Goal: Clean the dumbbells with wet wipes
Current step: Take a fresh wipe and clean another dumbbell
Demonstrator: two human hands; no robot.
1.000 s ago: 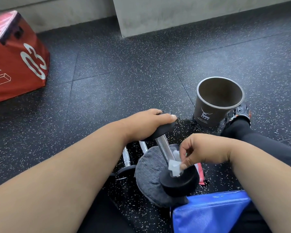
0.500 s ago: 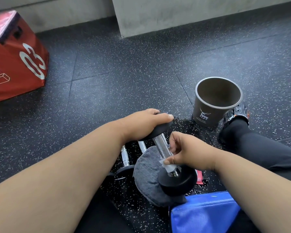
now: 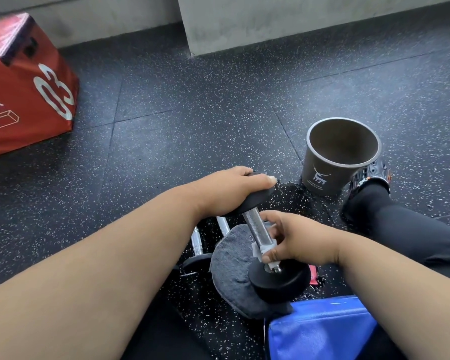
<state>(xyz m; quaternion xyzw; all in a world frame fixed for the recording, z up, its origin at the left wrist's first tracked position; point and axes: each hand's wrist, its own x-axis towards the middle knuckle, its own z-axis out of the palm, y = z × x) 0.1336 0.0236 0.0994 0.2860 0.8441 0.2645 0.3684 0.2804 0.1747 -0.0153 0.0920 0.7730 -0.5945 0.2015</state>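
Observation:
A small dumbbell (image 3: 255,226) with black end weights and a knurled chrome handle is tilted, its lower weight (image 3: 279,279) resting on a grey round cloth pad (image 3: 230,266). My left hand (image 3: 234,190) grips the upper black weight from above. My right hand (image 3: 294,240) is wrapped round the lower part of the handle and pinches a white wet wipe (image 3: 261,249) against it. Behind the pad lie two more dumbbells (image 3: 196,242) on the floor, mostly hidden by my left arm.
A dark paper cup (image 3: 320,175) stands open on the speckled rubber floor to the right, beside my shoe (image 3: 369,178). A red foam box (image 3: 24,81) sits far left. A blue pad (image 3: 320,331) lies near my lap. A red packet (image 3: 314,275) peeks out behind the lower weight.
My right hand has turned from pinching the wipe near the lower weight to wrapping round the handle with it. My left hand has kept its hold on the upper weight.

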